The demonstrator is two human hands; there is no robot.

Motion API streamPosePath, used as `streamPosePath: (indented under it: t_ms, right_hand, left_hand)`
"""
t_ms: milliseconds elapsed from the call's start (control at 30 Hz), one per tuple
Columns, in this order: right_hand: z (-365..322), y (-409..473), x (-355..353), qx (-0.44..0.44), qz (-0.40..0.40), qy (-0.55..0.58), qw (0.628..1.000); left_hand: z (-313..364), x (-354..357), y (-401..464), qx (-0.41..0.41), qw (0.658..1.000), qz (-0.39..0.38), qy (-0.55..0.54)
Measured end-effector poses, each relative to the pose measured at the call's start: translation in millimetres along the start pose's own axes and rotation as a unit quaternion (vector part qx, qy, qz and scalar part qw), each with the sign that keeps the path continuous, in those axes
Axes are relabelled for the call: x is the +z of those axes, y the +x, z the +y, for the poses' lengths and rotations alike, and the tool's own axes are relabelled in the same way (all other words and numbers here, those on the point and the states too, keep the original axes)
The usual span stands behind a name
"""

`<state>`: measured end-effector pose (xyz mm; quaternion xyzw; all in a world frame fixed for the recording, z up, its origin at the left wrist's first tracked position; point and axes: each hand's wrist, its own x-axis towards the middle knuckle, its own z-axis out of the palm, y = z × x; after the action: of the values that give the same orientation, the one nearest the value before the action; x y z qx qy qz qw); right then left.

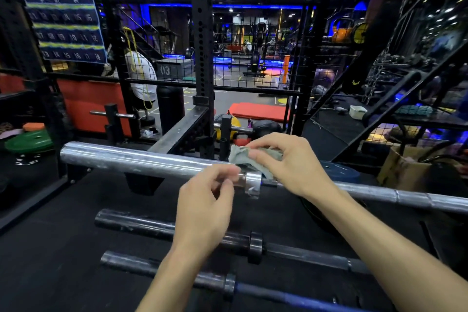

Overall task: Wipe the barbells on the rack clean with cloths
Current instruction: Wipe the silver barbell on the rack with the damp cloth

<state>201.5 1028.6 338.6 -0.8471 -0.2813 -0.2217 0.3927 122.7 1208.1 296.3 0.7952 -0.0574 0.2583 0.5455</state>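
A silver barbell [141, 158] lies across the rack at chest height, its thick sleeve to the left and thin shaft running right. My right hand [286, 162] grips a grey-green cloth [240, 154] pressed on top of the bar by the collar [253, 182]. My left hand [205, 205] hovers just in front of the collar, fingers loosely curled and holding nothing that I can see. Below hang two darker barbells, a black one [136, 224] and one with a blue shaft [266, 291].
A black perforated rack upright [202, 45] stands behind the bar. A green weight plate [29, 142] lies at the left, a blue plate [339, 172] and a cardboard box [402, 170] at the right. A person in white sits behind the mesh.
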Motion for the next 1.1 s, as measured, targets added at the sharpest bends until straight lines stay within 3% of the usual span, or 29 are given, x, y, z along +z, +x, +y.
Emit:
streamPosePath:
  t_ms: [67, 167, 267, 333, 433, 500, 567, 667, 833, 1100]
  right_hand:
    - [-2, 0, 2, -0.016, -0.005, -0.007, 1.000]
    - [-2, -3, 2, -0.022, -0.014, -0.016, 1.000]
    - [1, -2, -8, 0.011, -0.037, -0.010, 0.999]
    - [3, 0, -17, 0.055, -0.052, 0.072, 0.994]
    - [12, 5, -24, 0.137, -0.062, 0.155, 0.976]
    - [18, 3, -22, 0.128, -0.108, 0.097, 0.981]
    - [21, 0, -18, 0.106, -0.151, 0.026, 0.982]
    - [21, 1, -18, 0.111, -0.149, 0.016, 0.982]
    - [32, 1, -15, 0.099, -0.129, -0.006, 0.987]
    - [28, -2, -15, 0.091, -0.134, 0.001, 0.987]
  left_hand:
    - [11, -3, 13, 0.080, 0.995, 0.022, 0.057]
    - [17, 3, 36, 0.161, 0.970, -0.060, 0.171]
    - [19, 7, 51, 0.145, 0.956, -0.126, 0.221]
    - [20, 9, 54, 0.169, 0.939, -0.140, 0.263]
    - [17, 3, 59, 0.190, 0.928, -0.104, 0.302]
    - [10, -4, 64, 0.168, 0.928, -0.070, 0.325]
    - [5, -9, 65, 0.141, 0.939, -0.063, 0.308]
    - [10, -5, 63, 0.149, 0.950, -0.065, 0.267]
    - [12, 3, 54, 0.201, 0.932, -0.101, 0.284]
    - [11, 5, 42, 0.258, 0.921, -0.073, 0.284]
